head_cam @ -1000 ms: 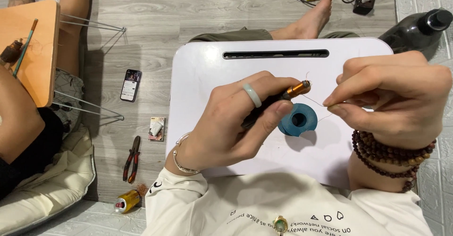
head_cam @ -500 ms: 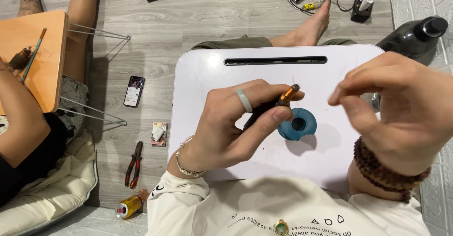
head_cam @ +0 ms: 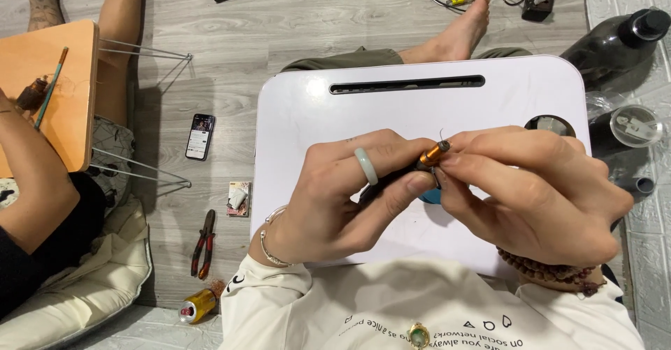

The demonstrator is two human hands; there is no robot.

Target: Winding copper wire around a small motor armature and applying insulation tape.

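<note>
Currently: small copper-wound coil on a dark rod, pinched in left hand above white plastic lap bench; right hand fingertips closed on its fine wire end. Winding step, apparently; next move demands steady tension.

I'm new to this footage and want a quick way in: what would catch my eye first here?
First, the two hands meeting mid-frame over the white lap table: the left hand holds a small copper-wound part while the right hand pinches at its tip. A blue spool peeks out beneath them. At far left, another person works at an orange table, with pliers and a phone on the floor between.
</note>
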